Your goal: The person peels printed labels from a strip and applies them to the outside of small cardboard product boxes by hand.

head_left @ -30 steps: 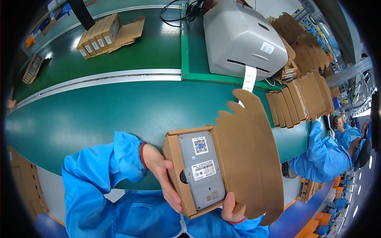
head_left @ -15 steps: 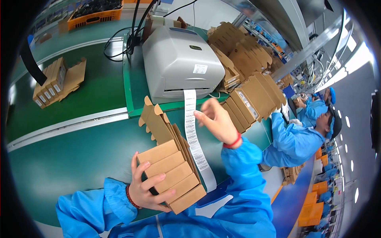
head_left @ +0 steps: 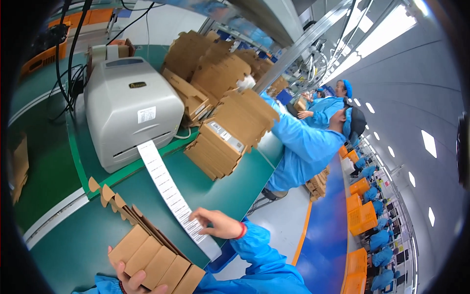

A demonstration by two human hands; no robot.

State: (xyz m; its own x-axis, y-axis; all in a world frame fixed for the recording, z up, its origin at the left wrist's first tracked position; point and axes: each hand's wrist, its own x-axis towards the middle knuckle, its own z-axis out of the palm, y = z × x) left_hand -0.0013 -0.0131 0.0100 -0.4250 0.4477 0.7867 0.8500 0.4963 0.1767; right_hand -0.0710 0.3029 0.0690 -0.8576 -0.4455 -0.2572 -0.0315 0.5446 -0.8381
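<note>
Though it's narrow, the white label strip (head_left: 170, 190) is long.

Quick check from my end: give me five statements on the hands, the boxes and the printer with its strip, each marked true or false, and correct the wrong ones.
1. The left hand grips a row of brown cardboard boxes. True.
2. A long white paper label strip hangs out of the boxy grey plastic printer. True.
3. The right hand is at the printer's slot. False: it is by the lower part of the strip, well away from the slot.
4. The labels on the strip are all blank. False: dark print shows on them.
5. A red band circles the right wrist. True.
</note>
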